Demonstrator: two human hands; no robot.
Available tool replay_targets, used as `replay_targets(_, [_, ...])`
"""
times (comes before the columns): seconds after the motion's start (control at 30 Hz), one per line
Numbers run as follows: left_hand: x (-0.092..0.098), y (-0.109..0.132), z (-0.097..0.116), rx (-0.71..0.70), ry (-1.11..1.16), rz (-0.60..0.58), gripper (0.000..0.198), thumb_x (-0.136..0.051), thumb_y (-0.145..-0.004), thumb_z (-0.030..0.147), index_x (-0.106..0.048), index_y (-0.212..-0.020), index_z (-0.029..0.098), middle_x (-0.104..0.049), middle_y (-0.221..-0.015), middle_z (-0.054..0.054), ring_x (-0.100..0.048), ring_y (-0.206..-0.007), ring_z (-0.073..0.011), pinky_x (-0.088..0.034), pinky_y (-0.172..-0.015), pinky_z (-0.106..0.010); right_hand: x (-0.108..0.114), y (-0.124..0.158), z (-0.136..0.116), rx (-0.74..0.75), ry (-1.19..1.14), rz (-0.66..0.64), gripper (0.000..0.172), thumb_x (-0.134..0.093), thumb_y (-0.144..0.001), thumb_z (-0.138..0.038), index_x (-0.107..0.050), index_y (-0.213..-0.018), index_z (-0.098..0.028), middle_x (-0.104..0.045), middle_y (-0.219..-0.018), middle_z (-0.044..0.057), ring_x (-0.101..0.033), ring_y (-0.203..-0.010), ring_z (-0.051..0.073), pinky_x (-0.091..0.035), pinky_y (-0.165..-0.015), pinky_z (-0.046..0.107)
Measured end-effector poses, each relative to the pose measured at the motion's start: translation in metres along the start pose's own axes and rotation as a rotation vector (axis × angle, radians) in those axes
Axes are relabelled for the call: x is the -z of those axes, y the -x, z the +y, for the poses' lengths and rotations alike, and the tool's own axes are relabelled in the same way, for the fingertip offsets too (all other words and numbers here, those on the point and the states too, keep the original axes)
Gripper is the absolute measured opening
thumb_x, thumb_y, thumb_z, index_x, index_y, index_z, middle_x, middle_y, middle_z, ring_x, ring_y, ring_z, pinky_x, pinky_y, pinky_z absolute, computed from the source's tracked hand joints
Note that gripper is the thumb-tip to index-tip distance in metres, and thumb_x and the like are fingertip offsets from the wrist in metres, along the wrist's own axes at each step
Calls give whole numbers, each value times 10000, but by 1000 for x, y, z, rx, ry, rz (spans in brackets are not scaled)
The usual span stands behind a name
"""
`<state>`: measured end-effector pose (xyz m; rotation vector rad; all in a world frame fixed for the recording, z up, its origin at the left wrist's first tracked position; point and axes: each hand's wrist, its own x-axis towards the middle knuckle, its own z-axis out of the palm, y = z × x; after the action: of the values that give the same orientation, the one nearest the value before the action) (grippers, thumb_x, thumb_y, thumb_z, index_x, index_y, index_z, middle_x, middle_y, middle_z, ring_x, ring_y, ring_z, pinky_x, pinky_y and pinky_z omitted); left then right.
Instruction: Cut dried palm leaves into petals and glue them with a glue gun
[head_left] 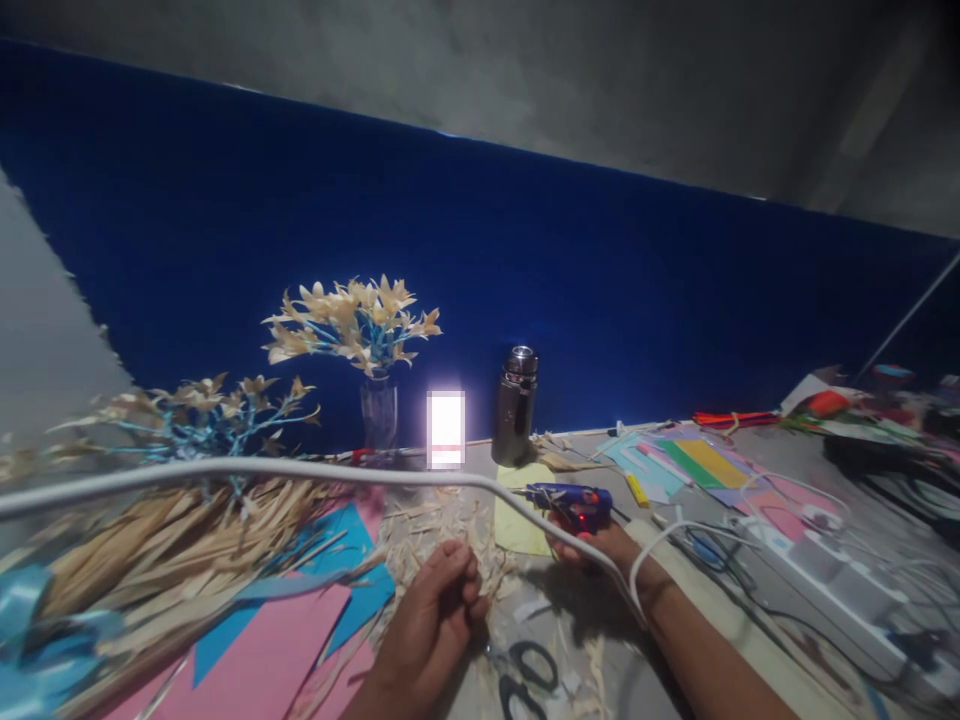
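Observation:
My right hand (592, 550) is wrapped around a blue glue gun (574, 503), whose nozzle points left over a pale yellow sheet (525, 535). A small red light glows on the gun's body. My left hand (439, 605) is closed, its fingers curled together above scattered pale husk scraps (450, 515); whatever they may pinch is hidden. Between my forearms lies a pair of scissors (534, 665) with dark handles. A thick white cable (300, 472) runs across the view in front of the table and passes over my right wrist.
Dried husk strips (142, 545) and pink paper (285, 640) cover the left side. A glass vase (379, 410) holds husk flowers (360, 315) near a bright lamp (446, 425) and a dark flask (515, 405). A white power strip (825, 590) with tangled cords lies right.

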<state>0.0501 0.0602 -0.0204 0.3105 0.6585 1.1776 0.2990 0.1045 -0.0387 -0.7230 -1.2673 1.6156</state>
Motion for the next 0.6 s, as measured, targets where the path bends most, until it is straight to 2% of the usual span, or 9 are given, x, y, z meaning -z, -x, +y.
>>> replay_targets(0.07, [-1, 1, 1, 6, -11, -12, 250, -838, -731, 154, -588, -741, 162, -540, -662, 26, -478, -529, -76, -434, -492, -202, -3, -1, -1, 7, 5, 29, 499, -938, -587, -476, -636, -804, -143, -573, -663, -4, -375, -530, 73, -252, -492, 226])
replay_targets(0.17, [0, 1, 1, 5, -24, -26, 257, -853, -728, 186, -597, -738, 162, -544, -677, 26, -480, -546, -76, -440, -494, -201, -7, -6, -3, 28, -8, 36, 579, -903, -579, -615, -536, -672, -177, -455, -544, -60, -298, -468, 57, -246, -472, 232])
replay_targets(0.27, [5, -3, -1, -1, -17, -36, 285, -881, -704, 213, -603, -742, 163, -543, -684, 30, -477, -545, -75, -436, -485, -204, -9, -10, -6, 63, -5, 45, 645, -887, -557, -685, -463, -601, -201, -396, -495, -76, -304, -446, 62, -271, -471, 243])
replay_targets(0.43, [10, -9, -4, -5, -3, -56, 310, -895, -692, 227, -595, -738, 166, -542, -680, 32, -482, -542, -80, -431, -483, -209, -10, -7, -10, 123, -3, 53, 627, -874, -608, -680, -472, -592, -200, -408, -494, -62, -332, -460, 76, -261, -479, 251])
replay_targets(0.53, [6, -6, -4, 5, -2, -20, 321, -905, -675, 221, -594, -726, 159, -540, -658, 29, -477, -528, -76, -432, -482, -203, -10, -6, -7, 140, -22, 29, 588, -859, -665, -648, -490, -610, -194, -387, -504, -68, -302, -468, 73, -249, -486, 252])
replay_targets(0.6, [2, -2, -2, 0, -10, -5, 305, -895, -678, 193, -598, -731, 154, -547, -658, 23, -480, -524, -74, -437, -485, -201, -8, -5, -4, 130, -42, -1, 599, -866, -633, -668, -498, -629, -195, -366, -505, -80, -268, -459, 67, -237, -476, 249])
